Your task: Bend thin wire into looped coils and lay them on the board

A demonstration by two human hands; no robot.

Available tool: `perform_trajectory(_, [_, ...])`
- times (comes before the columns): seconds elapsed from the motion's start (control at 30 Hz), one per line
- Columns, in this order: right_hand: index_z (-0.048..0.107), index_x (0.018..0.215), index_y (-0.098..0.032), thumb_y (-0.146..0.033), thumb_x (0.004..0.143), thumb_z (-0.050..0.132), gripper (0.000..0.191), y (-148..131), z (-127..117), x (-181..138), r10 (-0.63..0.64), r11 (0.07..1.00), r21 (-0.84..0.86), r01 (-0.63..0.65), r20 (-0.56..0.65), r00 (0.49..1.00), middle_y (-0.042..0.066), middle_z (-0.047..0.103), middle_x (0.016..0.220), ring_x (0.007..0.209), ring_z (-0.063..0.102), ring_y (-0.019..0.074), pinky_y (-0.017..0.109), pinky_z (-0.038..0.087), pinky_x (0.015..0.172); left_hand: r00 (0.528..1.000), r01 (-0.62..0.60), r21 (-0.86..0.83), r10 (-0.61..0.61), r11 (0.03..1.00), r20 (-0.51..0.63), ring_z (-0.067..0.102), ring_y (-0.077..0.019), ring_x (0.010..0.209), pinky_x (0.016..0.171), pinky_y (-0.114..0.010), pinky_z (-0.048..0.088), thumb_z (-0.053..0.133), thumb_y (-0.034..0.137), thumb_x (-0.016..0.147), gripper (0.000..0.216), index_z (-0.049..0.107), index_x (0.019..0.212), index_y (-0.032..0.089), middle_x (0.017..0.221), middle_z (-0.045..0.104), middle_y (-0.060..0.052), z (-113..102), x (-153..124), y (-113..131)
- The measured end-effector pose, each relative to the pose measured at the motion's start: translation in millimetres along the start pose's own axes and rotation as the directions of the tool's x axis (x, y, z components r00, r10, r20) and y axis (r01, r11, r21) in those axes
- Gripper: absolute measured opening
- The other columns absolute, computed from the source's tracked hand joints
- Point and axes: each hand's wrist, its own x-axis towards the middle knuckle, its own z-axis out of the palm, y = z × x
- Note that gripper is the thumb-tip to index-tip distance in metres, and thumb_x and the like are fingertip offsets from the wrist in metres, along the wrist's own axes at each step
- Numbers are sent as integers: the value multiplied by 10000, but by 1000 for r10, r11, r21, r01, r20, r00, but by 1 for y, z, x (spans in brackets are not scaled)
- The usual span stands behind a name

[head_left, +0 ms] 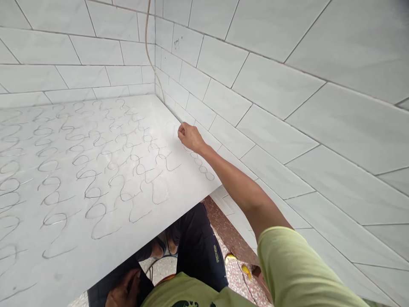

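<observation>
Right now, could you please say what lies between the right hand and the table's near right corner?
A row of small loops, shown in the head view.

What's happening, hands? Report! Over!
Right hand: curled, at right side of white board. Left hand: low, off board. Small loops: in a row near right hand. Tiled wall: close on the right.

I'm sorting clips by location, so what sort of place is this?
Probably indoors, perhaps a home or small workshop: pale tiled walls, a white worktop set into their corner, and speckled flooring.
</observation>
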Motion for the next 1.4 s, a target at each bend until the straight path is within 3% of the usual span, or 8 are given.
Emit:
perform_trajectory(0.13, [568, 934, -225, -247, 975, 493, 88, -31, -15, -83, -79, 967, 235, 98, -86, 993, 2, 661, 804, 725, 607, 157, 282, 477, 686, 995, -73, -43, 76, 996, 65, 755, -273, 767, 717, -343, 606, 566, 616, 869, 454, 763, 1045, 247, 853, 784, -43, 2, -10, 31])
perform_trajectory(0.23, [575, 952, -235, -301, 989, 520, 94, -53, -18, -141, -117, 933, 323, 155, -135, 984, -12, 648, 777, 697, 604, 149, 284, 487, 674, 984, -153, -176, 166, 973, 65, 727, -250, 772, 743, -343, 603, 590, 635, 905, 519, 727, 1166, 208, 854, 765, -46, -2, -29, 86])
perform_trajectory(0.4, [588, 997, -246, -269, 1025, 490, 104, -86, -14, -217, -243, 930, 228, 289, -209, 947, 17, 657, 819, 733, 626, 169, 313, 495, 699, 962, -274, -390, 247, 879, -118, 702, -190, 743, 745, -315, 586, 640, 577, 939, 465, 701, 1218, 209, 993, 766, -64, -12, -51, 195])
perform_trajectory(0.53, [577, 1041, -244, -221, 1038, 482, 98, -99, -7, -254, -313, 914, 168, 370, -289, 905, 37, 664, 855, 747, 637, 184, 326, 497, 699, 911, -412, -456, 363, 789, -195, 716, -190, 843, 811, -317, 581, 717, 538, 907, 470, 700, 1227, 195, 1127, 750, -95, -11, -51, 242])
perform_trajectory(0.83, [619, 1060, -243, -226, 1024, 528, 100, -99, 10, -287, -335, 913, 129, 387, -302, 892, 73, 689, 855, 774, 646, 233, 367, 501, 678, 875, -477, -643, 395, 599, -281, 687, -166, 831, 859, -329, 561, 730, 425, 927, 298, 761, 1047, 153, 963, 743, -72, 3, -41, 255])
perform_trajectory(1.07, [596, 1331, -281, -316, 1043, 550, 294, -88, -6, -290, -211, 856, 442, 268, -176, 962, 33, 721, 953, 808, 681, 178, 318, 576, 735, 898, -427, -567, 402, 704, -178, 657, -151, 655, 690, -295, 544, 732, 445, 913, 296, 774, 949, 155, 797, 725, -46, -8, -41, 250])
perform_trajectory(1.27, [599, 1412, -299, -259, 1046, 567, 369, -71, -5, -276, -556, 801, 196, 565, -104, 825, 93, 725, 1189, 1069, 671, 241, 407, 587, 902, 946, -241, -626, 324, 742, 20, 653, -157, 553, 586, -293, 541, 758, 473, 881, 352, 758, 869, 121, 729, 725, -65, -8, -45, 245])
perform_trajectory(1.4, [663, 1343, -294, -234, 1033, 590, 323, -67, 14, -282, -585, 778, 165, 607, -163, 794, 95, 746, 1150, 1054, 698, 250, 426, 608, 903, 958, -120, -703, 268, 701, 104, 633, -163, 505, 543, -300, 523, 759, 479, 871, 373, 748, 829, 108, 645, 692, -62, -3, -50, 244])
